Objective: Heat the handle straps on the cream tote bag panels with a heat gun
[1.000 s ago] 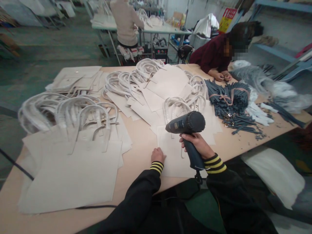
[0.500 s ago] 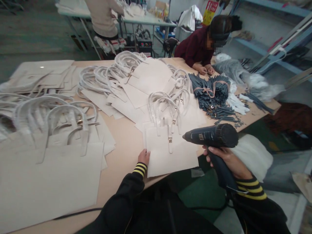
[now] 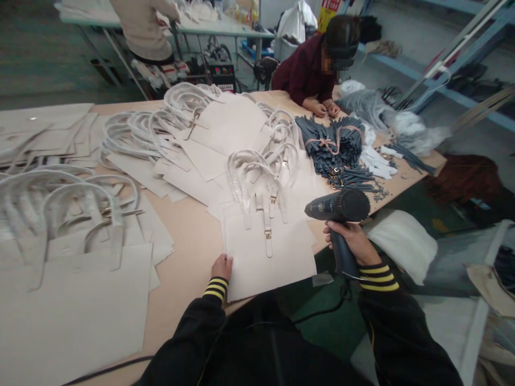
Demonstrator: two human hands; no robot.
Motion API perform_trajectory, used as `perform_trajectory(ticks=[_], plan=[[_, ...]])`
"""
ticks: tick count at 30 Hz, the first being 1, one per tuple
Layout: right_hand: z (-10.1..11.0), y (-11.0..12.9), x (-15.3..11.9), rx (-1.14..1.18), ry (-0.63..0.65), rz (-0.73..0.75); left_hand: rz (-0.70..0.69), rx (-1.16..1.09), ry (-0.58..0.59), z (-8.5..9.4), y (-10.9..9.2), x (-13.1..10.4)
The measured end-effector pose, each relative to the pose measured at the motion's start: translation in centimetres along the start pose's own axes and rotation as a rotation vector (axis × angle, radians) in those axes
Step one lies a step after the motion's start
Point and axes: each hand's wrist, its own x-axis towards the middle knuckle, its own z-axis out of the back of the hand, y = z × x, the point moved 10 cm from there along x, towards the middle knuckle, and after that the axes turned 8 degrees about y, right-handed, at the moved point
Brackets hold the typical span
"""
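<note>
My right hand (image 3: 354,240) is wrapped round the handle of a dark heat gun (image 3: 336,205), its nozzle pointing left above the table's front edge. Just left of the nozzle lies a beige bag panel (image 3: 245,268) with looped handles (image 3: 241,182) and a short strap with a gold buckle (image 3: 267,234). The nozzle is apart from the panel. At the panel's left edge, my left hand (image 3: 222,267) grips it, thumb on top, other fingers partly hidden.
More beige bag panels (image 3: 80,305) with handles are piled at left and behind. Dark straps (image 3: 330,142) tied in a bundle lie at right on the table (image 3: 185,225). A co-worker in a maroon top (image 3: 300,72) leans on the far side. A black cord (image 3: 322,313) hangs from the heat gun.
The view has turned slightly right, so the table's things sit further left. The heat gun's nozzle has drawn a little away from the buckle. My left hand stays at the panel's edge.
</note>
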Motion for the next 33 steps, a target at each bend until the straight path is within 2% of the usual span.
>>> perform_trajectory(ticks=[8,12,15,20,25,28,33], plan=[[-0.4,-0.4,0.0,0.006,0.015,0.010,-0.020,-0.030,-0.009,-0.1,0.2,0.0],[0.0,-0.4,-0.1,-0.019,-0.001,-0.002,-0.040,-0.078,-0.034,0.0,0.2,-0.1],[-0.6,-0.7,-1.5,-0.089,0.077,-0.058,-0.054,-0.106,-0.026,-0.1,0.3,0.0],[-4.5,-1.5,-4.2,-0.038,0.256,-0.101,-0.073,-0.142,0.001,-0.6,0.5,0.1],[-10.0,-1.4,-4.2,0.080,0.370,-0.066,-0.119,-0.227,0.031,-1.0,0.9,0.0],[-12.4,-1.4,-4.7,0.055,0.442,-0.081,-0.143,-0.335,0.055,-1.0,1.2,-0.1],[-14.5,-3.9,-9.0,-0.084,0.645,-0.214,0.027,-0.698,0.209,-2.3,2.2,0.0]])
